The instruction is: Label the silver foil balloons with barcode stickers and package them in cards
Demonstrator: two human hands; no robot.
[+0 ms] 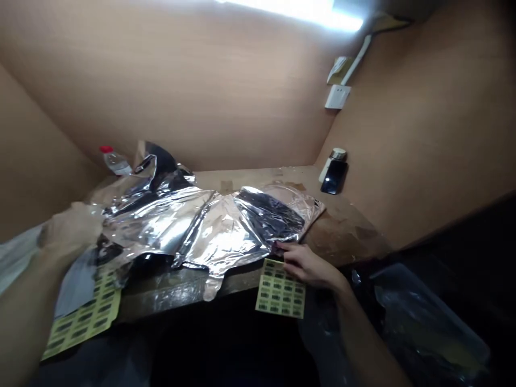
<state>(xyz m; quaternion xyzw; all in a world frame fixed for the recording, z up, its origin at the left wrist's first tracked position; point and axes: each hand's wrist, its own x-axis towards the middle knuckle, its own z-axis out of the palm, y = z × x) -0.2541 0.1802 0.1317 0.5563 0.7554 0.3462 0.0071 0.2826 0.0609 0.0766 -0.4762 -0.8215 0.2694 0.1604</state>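
At your counter's back left you have a red-capped clear bottle. On your right, a dark phone sits before a silver-capped container, below a white wall socket and pale cable. A strip light glows above; a clear plastic bin is low to your right.

The brown bench carries silver foil, a red-capped bottle, a flask and a dark phone
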